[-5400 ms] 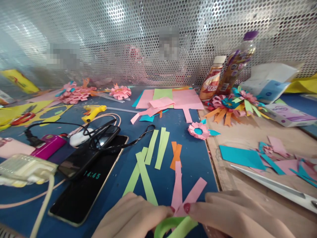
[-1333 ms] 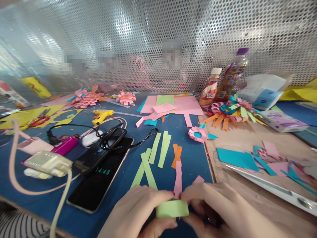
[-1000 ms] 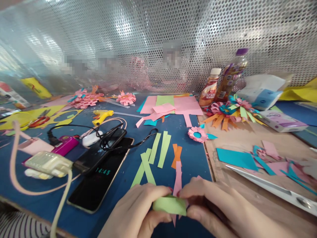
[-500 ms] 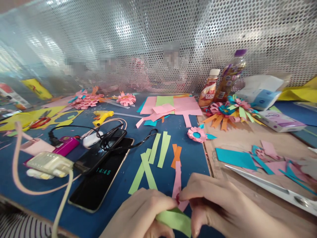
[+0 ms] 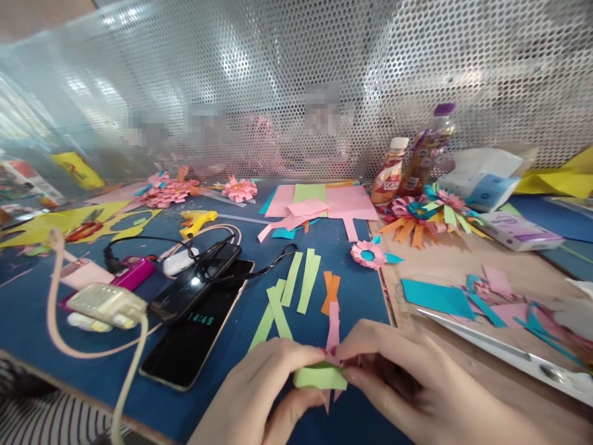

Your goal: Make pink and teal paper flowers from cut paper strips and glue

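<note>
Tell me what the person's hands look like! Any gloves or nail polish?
No gloves: the left hand and right hand are bare. Red polish shows on the nails near the fingertips. No rings, watch or sleeves can be seen in this view.

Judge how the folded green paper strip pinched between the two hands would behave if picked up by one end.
The green paper strip looks thin, so it would probably flop and weigh next to nothing. It already bends between the left hand and right hand, so it likely creases easily. Lying flat, it shouldn't roll.
</note>
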The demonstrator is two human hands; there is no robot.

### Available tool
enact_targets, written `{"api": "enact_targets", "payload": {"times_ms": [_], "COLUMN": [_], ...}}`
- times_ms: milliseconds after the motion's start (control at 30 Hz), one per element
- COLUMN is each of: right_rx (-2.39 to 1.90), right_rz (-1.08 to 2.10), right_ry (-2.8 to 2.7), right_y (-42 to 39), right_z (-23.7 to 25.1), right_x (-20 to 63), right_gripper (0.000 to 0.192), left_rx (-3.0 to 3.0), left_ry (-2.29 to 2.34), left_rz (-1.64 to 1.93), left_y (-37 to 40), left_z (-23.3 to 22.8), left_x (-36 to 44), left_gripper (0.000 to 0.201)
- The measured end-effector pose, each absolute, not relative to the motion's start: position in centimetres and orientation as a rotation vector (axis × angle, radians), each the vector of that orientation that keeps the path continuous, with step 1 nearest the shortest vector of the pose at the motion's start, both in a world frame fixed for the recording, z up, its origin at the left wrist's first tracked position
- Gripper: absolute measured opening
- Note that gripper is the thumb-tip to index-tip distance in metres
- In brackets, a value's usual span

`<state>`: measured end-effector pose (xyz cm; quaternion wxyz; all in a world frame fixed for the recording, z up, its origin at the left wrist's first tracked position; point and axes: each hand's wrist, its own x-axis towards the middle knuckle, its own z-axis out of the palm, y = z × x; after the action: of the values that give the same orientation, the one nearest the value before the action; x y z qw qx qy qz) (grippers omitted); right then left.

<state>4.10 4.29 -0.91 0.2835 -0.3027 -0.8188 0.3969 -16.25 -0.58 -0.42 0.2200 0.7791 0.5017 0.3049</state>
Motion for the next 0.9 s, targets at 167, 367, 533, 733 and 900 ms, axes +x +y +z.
{"api": "enact_targets", "payload": {"times_ms": [167, 367, 533, 733, 900], "right_rx": [-0.787, -0.881, -0.985, -1.080, -1.315], "right_rz": [1.102, 1.076, 0.993, 0.949, 0.968], "right_ry": [-2.190, -2.091, -1.819, -1.551, -1.730], "right_y": [4.2, 3.8, 4.2, 7.4, 12.6], "right_z": [-1.3, -1.7, -1.6, -0.5, 0.1], "right_x": [4.3, 4.3, 4.2, 4.4, 4.2], "right_gripper": [0.015, 0.024, 0.040, 0.046, 0.038], "left_rx": [2.173, 2.218, 2.233, 2.266, 2.294], "left_ry": [1.412, 1.560, 1.639, 1.576, 1.548], "left_rz": [0.835, 0.845, 0.832, 0.813, 0.787], "left_y": [-0.5, -0.7, -0.9, -0.5, -0.3], "left_z": [-0.2, -0.6, -0.7, -0.8, -1.1], "left_x": [-16.2, -16.6, -16.7, -16.7, -17.0], "left_gripper": [0.016, 0.035, 0.035, 0.032, 0.030]}}
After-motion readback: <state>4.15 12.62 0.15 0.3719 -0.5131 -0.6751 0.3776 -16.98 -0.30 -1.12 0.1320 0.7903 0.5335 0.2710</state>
